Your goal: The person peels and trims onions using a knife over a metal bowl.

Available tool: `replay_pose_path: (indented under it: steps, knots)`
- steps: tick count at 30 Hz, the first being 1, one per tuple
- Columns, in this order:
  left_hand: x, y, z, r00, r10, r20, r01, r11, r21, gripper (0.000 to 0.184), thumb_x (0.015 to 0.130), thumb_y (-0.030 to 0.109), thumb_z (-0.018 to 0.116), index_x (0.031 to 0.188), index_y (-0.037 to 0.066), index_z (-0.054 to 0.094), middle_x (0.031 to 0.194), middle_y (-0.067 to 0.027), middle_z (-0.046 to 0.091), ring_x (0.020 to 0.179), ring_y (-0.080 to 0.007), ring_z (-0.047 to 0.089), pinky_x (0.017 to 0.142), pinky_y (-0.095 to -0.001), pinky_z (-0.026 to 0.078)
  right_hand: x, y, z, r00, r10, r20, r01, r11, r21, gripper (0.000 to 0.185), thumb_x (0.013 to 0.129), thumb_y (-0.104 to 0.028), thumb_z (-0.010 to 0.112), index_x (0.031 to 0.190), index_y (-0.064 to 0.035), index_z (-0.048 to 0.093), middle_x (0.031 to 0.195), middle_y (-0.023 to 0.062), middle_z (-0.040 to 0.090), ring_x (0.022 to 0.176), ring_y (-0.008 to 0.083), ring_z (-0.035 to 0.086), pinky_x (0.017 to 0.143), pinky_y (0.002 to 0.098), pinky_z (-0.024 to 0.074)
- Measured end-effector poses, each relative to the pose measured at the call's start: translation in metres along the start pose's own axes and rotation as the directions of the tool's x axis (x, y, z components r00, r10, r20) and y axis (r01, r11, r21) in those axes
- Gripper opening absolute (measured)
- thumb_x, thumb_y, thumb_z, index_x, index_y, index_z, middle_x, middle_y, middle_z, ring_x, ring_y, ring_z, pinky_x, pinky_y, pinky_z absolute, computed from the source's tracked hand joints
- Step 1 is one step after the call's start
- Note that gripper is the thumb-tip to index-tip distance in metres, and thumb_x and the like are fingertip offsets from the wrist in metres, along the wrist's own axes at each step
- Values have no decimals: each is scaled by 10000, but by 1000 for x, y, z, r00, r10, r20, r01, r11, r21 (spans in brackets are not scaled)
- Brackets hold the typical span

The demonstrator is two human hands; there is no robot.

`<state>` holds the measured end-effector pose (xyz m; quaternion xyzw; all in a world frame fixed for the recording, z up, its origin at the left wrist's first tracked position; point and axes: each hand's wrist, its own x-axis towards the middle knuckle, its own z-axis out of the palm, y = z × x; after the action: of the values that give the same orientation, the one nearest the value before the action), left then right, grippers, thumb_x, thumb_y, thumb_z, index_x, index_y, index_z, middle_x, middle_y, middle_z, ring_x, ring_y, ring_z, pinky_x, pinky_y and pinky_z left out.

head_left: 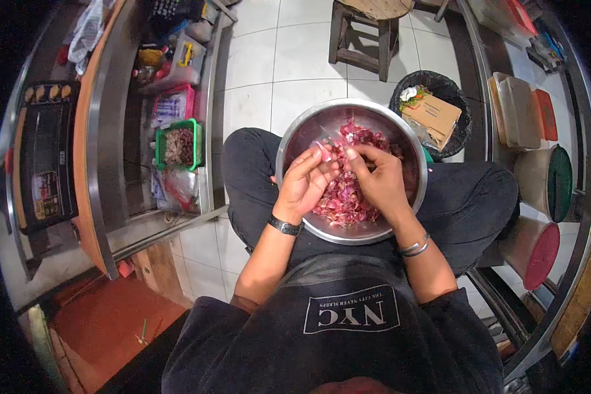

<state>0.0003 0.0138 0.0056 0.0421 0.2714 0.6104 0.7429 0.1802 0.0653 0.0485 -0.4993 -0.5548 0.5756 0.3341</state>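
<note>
A wide steel bowl (289,125) rests on my lap, with a heap of reddish-purple shallots and their papery skins (348,197) inside. Over the bowl, my left hand (305,180) pinches a small pink shallot (324,152) between thumb and fingertips, palm turned up. Close beside it, my right hand (379,180) has its thumb and index finger drawn together near the shallot. Whatever those right fingers grip is too small or too hidden to name. A thin greyish streak shows just above the fingertips, but I cannot tell what it is.
A black-lined bin (463,108) holding cardboard (433,118) stands beyond the bowl's right rim. A wooden stool (364,39) is ahead. Left, a shelf holds a green basket (177,144) of shallots. Lidded tubs (538,253) line the right side.
</note>
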Motion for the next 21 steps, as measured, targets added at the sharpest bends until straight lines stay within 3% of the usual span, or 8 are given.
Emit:
replay_pose_path:
  steps: [7, 9, 13, 16, 19, 21]
  knots:
    - [-1, -1, -5, 998, 65, 22, -65, 998, 2, 180, 1043, 126, 568, 1168, 36, 661, 1091, -95, 706, 996, -222, 685, 900, -361, 571, -2, -1, 2, 991, -131, -36, 132, 991, 28, 260, 936, -143, 714, 1158, -9, 701, 862, 100, 755, 809, 150, 738, 725, 294, 566]
    - [0, 0, -5, 998, 58, 34, -59, 998, 5, 178, 1040, 123, 571, 1168, 38, 661, 1091, -91, 707, 996, -220, 684, 901, -366, 572, -3, -5, -2, 995, -68, 67, 70, 997, -21, 266, 951, -105, 707, 1193, 3, 686, 1010, 62, 744, 900, 108, 703, 820, 271, 561]
    - [-1, 0, 2, 999, 52, -12, -52, 998, 38, 171, 1027, 106, 581, 1163, 41, 663, 1101, -86, 710, 983, -212, 684, 900, -372, 568, -3, 0, 0, 994, -95, 53, 96, 995, -14, 276, 949, -89, 703, 1213, -7, 687, 1009, 56, 745, 902, 102, 700, 826, 269, 557]
    - [-2, 0, 11, 994, 66, -85, -59, 995, 81, 169, 1016, 82, 583, 1157, 39, 667, 1103, -85, 713, 971, -199, 685, 901, -363, 561, -3, 4, 2, 988, -157, 14, 156, 987, 27, 298, 922, -145, 722, 1203, -46, 708, 909, 124, 756, 827, 175, 736, 772, 310, 573]
    - [-2, -3, 7, 994, 84, -74, -72, 986, 149, 168, 1005, 62, 593, 1153, 44, 670, 1098, -77, 713, 986, -181, 678, 903, -346, 552, -5, 4, 0, 988, -94, 120, 100, 994, -45, 316, 915, -157, 729, 1217, -65, 722, 980, 139, 768, 885, 202, 750, 782, 318, 574]
    - [-2, -3, 1, 995, 94, -33, -87, 984, 156, 161, 996, 55, 607, 1143, 46, 675, 1089, -72, 712, 988, -176, 676, 902, -343, 552, -5, 5, 1, 979, -177, 99, 181, 983, -31, 323, 911, -166, 734, 1223, -86, 733, 1064, 151, 767, 956, 227, 751, 814, 323, 579]
